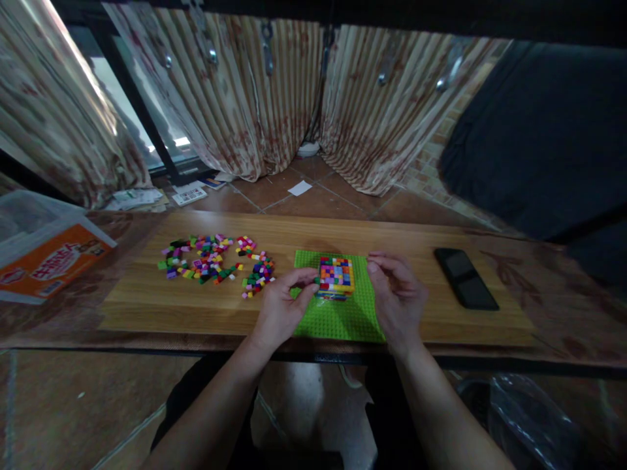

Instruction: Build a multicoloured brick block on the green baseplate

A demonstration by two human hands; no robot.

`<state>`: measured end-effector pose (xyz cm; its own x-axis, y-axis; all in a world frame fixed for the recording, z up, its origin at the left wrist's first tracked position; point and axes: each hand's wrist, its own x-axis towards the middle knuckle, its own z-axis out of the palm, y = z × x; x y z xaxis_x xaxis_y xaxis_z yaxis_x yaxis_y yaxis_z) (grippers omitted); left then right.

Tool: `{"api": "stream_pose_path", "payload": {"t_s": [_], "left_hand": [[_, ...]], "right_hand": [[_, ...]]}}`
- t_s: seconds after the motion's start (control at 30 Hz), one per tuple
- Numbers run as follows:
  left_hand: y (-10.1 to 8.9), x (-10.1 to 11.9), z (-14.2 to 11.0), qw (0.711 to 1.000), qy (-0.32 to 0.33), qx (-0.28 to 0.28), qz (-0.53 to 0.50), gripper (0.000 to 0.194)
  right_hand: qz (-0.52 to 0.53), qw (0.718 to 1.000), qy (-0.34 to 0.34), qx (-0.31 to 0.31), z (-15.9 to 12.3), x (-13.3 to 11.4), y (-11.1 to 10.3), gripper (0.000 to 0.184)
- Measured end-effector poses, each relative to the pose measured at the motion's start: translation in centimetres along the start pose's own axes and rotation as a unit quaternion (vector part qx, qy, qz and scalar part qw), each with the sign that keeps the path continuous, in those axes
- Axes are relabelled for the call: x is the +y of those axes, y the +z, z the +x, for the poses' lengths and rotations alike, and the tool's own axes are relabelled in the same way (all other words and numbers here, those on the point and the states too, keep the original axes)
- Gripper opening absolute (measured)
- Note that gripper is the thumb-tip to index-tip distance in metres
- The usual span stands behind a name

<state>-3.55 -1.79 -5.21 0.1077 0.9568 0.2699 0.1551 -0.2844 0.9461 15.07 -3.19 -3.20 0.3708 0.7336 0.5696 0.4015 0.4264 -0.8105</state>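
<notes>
Your left hand [283, 305] is at the left side of the build [337, 273], with thumb and forefinger pinched on a small dark green brick [317, 281] at its edge; you cannot tell from here whether that brick is already seated. Your right hand [398, 294] is off to the right of the build and apart from it, over the right edge of the baseplate [357, 323]. Its thumb and forefinger are drawn close together, but whether they grip anything is too small to tell.

The build is a squat, blocky stack with a many-coloured top and yellow showing along its near edge. It stands upright on the green baseplate, toward the far side, between your two hands. The baseplate lies on a wooden board [196, 316], which rests on the table [548, 294] in front of you.

To your left on the board, loose bricks [198, 262] of mixed colours spread in a wide patch, with a smaller cluster nearer your left hand. A dark phone [465, 279] lies on the board well to your right. At the table's far left sits a clear tub [42, 210] with an orange label [53, 258].
</notes>
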Motion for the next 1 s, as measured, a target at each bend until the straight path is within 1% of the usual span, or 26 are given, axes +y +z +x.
{"api": "stream_pose_path", "payload": {"t_s": [0.13, 0.23, 0.33, 0.5, 0.6, 0.7, 0.8, 0.93, 1.0], "left_hand": [[0.6, -0.1, -0.4, 0.998, 0.036, 0.017, 0.056, 0.021], [0.9, -0.2, -0.4, 0.996, 0.047, 0.031, 0.072, 0.021], [1.1, -0.4, -0.6, 0.995, 0.045, 0.034, 0.078, 0.024], [1.5, -0.4, -1.1, 0.992, 0.042, 0.057, 0.106, 0.03], [1.6, -0.2, -1.3, 0.989, 0.051, 0.059, 0.123, 0.03], [1.6, 0.0, -1.3, 0.988, 0.056, 0.058, 0.135, 0.03], [1.7, 0.2, -1.4, 0.985, 0.061, 0.064, 0.147, 0.032], [1.9, 0.2, -1.5, 0.981, 0.08, 0.077, 0.159, 0.032], [1.9, 0.2, -1.5, 0.978, 0.09, 0.081, 0.167, 0.032]], "right_hand": [[0.023, 0.999, 0.03, 0.009, 0.2, 0.2, -0.1, 0.008], [0.014, 1.0, 0.026, 0.005, 0.2, 0.1, 0.0, 0.009], [0.001, 1.0, 0.024, -0.001, 0.2, 0.1, 0.1, 0.009], [-0.004, 0.999, 0.027, -0.029, 0.0, 0.1, 0.4, 0.01], [-0.019, 0.998, 0.013, -0.064, -0.4, -0.1, 0.6, 0.01], [-0.046, 0.992, -0.013, -0.118, -0.7, -0.5, 0.8, 0.012], [-0.079, 0.981, -0.068, -0.166, -1.0, -0.6, 1.0, 0.015], [-0.144, 0.956, -0.157, -0.2, -1.3, -0.3, 1.2, 0.022], [-0.167, 0.946, -0.183, -0.211, -1.4, -0.3, 1.2, 0.025]]}}
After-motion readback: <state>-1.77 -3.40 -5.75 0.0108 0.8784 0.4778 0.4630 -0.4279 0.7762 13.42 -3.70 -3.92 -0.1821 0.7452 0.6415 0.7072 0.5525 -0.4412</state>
